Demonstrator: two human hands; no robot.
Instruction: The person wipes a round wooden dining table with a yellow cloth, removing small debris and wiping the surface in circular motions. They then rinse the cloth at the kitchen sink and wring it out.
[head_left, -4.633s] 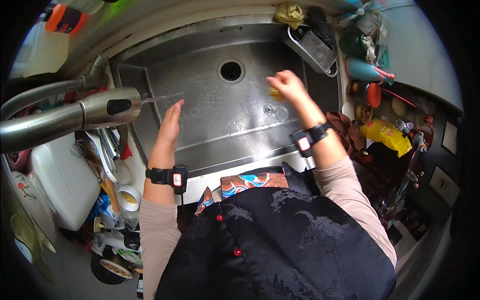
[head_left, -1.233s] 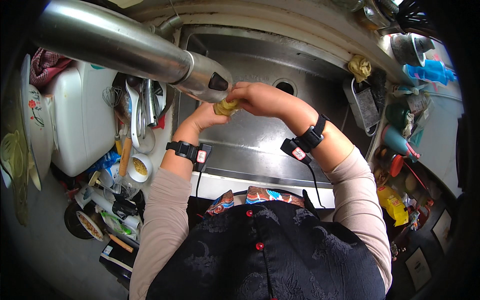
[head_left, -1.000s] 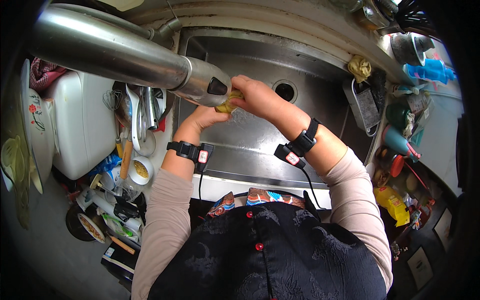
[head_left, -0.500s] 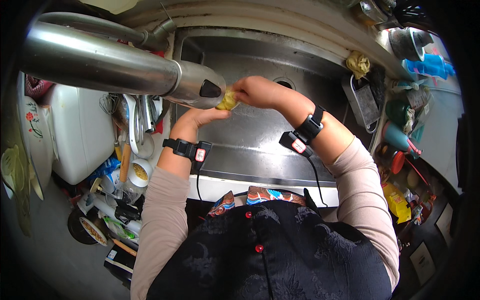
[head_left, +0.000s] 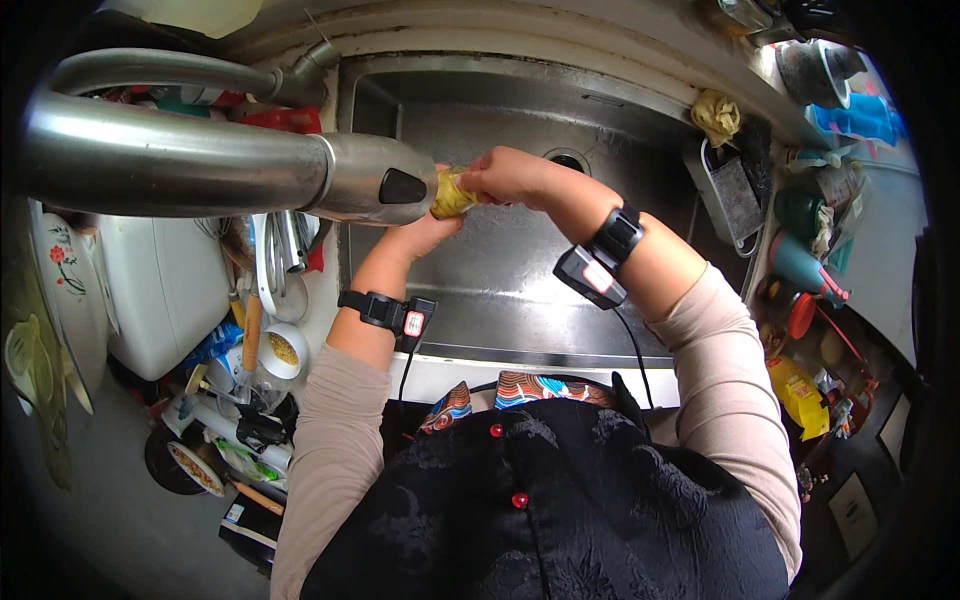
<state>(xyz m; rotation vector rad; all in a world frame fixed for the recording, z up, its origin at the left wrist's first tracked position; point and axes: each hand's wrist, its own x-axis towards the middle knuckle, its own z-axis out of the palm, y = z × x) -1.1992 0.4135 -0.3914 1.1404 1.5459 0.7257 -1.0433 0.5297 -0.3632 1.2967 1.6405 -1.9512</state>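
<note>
Over the stainless steel sink (head_left: pixel 520 265), a crumpled yellow-green piece (head_left: pixel 452 196) is between my two hands. It is soft-looking, but I cannot make out whether it is cloth or leaf. My right hand (head_left: pixel 503 178) pinches its right side with bent fingers. From below left, my left hand (head_left: pixel 428 234) holds it, with most of the fingers hidden behind the faucet head (head_left: pixel 378 182). No water stream shows.
The thick steel faucet reaches in from the left above my left hand. Whisks and ladles (head_left: pixel 275 250) crowd the left counter beside a white container (head_left: pixel 160 285). On the right rim are a crumpled yellow cloth (head_left: pixel 716 117) and a metal caddy (head_left: pixel 728 198).
The view has shifted slightly, and the faucet sits a little further left and lower. More of the yellow-green piece shows between my hands, both still at it.
</note>
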